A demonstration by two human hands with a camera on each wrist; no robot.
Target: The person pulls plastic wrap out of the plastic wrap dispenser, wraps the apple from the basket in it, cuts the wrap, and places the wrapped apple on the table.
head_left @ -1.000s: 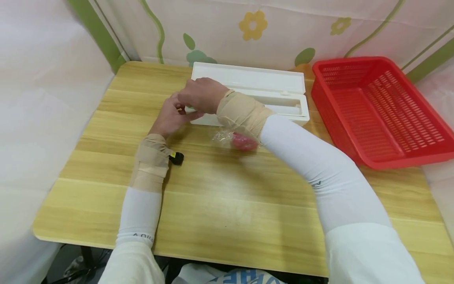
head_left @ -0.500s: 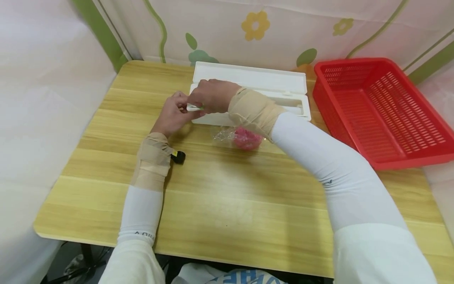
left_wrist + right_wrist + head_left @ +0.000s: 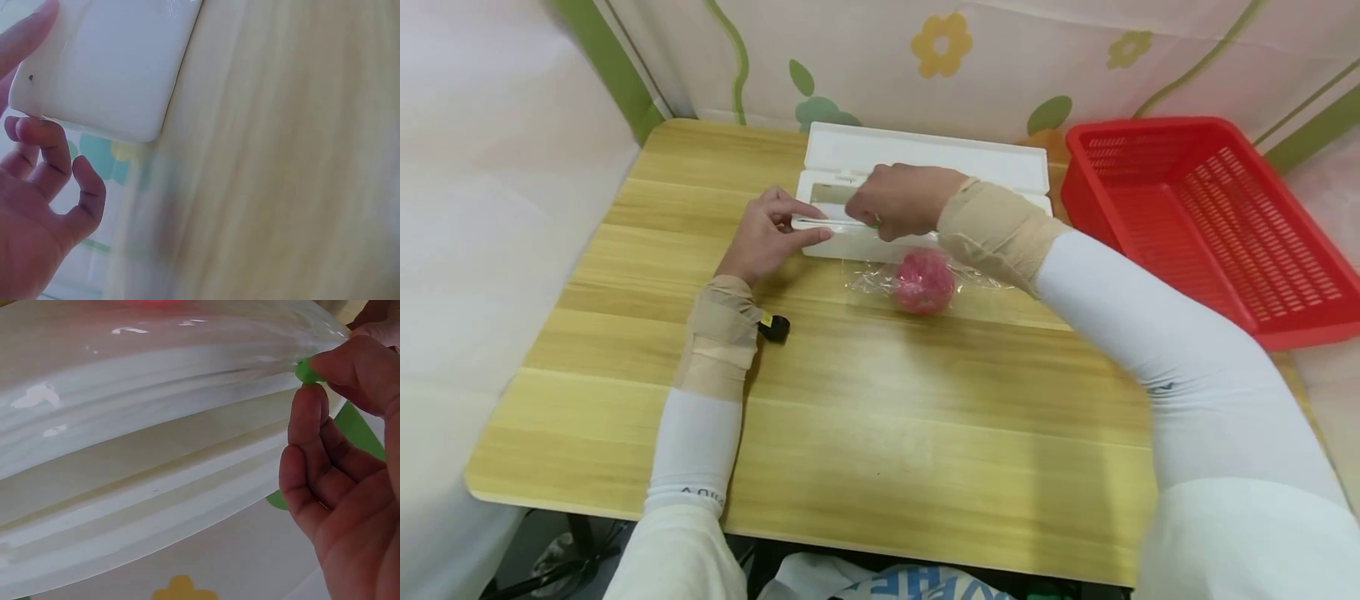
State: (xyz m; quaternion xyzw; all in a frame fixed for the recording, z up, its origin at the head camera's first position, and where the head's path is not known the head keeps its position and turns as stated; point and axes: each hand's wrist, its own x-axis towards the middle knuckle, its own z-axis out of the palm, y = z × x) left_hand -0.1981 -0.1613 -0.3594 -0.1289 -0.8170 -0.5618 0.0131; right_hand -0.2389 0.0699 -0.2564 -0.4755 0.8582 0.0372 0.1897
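A long white cling film dispenser (image 3: 850,244) lies near the back of the table, its lid (image 3: 925,154) tipped back. My left hand (image 3: 763,233) grips its left end, thumb over the front; in the left wrist view some fingers curl near the corner of the white case (image 3: 106,62). Between thumb and fingers, my right hand (image 3: 910,200) pinches a small green slider (image 3: 307,372) on the dispenser's front edge, left of its middle. Clear film (image 3: 187,337) stretches from that edge. A round pinkish-red object (image 3: 925,282) sits wrapped in film (image 3: 981,283) just in front.
A red plastic basket (image 3: 1195,221) stands at the back right, close to the dispenser's right end. Behind the wooden table (image 3: 880,433) hangs a curtain (image 3: 865,50) with printed flowers. A small black device (image 3: 775,328) sits at my left wrist.
My right hand has moved right along the dispenser's edge with the green slider, away from the left hand. More of the pinkish-red object and film shows. The left hand keeps its place.
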